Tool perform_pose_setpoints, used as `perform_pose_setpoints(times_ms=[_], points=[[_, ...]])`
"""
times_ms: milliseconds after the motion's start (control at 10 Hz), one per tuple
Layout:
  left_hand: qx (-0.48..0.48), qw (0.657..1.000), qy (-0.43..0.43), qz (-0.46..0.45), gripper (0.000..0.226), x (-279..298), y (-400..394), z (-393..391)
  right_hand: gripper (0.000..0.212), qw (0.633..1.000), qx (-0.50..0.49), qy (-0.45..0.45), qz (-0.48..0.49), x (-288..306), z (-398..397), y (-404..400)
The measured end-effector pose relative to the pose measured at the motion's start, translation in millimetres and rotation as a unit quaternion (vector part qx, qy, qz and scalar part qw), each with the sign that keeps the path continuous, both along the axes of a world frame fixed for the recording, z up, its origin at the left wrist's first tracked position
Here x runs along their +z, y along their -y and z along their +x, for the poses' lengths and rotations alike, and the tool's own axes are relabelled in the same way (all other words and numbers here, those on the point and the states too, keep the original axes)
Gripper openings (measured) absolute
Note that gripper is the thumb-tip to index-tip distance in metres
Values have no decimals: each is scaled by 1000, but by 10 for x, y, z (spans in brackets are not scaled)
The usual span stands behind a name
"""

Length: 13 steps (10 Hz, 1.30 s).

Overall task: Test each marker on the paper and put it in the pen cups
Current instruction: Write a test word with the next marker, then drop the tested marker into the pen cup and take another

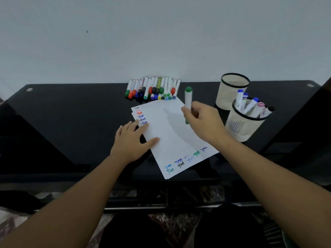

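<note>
A white sheet of paper (pixel 172 133) lies tilted on the black table, with small coloured test marks along its left and lower edges. My left hand (pixel 133 140) presses flat on the paper's left side. Above the paper, my right hand (pixel 202 122) grips a green marker (pixel 188 99) held upright, its cap posted on the top end. A row of several markers (pixel 154 88) lies at the back by the wall. Two mesh pen cups stand at the right: the far cup (pixel 232 90) looks empty, the near cup (pixel 245 122) holds several markers.
The black glass table (pixel 71 113) runs wall to wall, its front edge near my forearms. A grey wall (pixel 161 42) rises right behind the markers. A dark object (pixel 315 119) stands at the far right beside the cups.
</note>
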<state>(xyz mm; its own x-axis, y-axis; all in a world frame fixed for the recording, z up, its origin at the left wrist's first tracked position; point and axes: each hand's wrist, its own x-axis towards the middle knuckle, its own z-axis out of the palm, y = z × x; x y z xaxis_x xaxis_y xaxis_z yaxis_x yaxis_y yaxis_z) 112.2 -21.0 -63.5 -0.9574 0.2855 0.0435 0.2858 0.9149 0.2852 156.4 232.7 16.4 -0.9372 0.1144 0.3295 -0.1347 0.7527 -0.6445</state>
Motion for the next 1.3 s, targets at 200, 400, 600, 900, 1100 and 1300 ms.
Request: perform_pose_setpoints(times_ms=[200,400,600,900,1100,1300], points=[[7,1000,1,-7,86,-9,36,-4,29,996,-44,-69,26,379,293,-342],[3,1000,6,-7,88,-9,-4,4,28,978,-145,-122,90,660,504,-840],[1,1000,0,-12,89,-35,-2,-6,25,964,-205,-64,157,638,481,-1092],[1,1000,-5,-7,93,-35,-1,-34,27,969,-217,4,117,601,442,-1155],[1,1000,-7,-7,94,-36,2,-38,33,974,-205,-15,97,621,416,-1129],[1,1000,-1,-5,93,-22,-12,-40,26,969,-171,-97,151,642,379,-978]])
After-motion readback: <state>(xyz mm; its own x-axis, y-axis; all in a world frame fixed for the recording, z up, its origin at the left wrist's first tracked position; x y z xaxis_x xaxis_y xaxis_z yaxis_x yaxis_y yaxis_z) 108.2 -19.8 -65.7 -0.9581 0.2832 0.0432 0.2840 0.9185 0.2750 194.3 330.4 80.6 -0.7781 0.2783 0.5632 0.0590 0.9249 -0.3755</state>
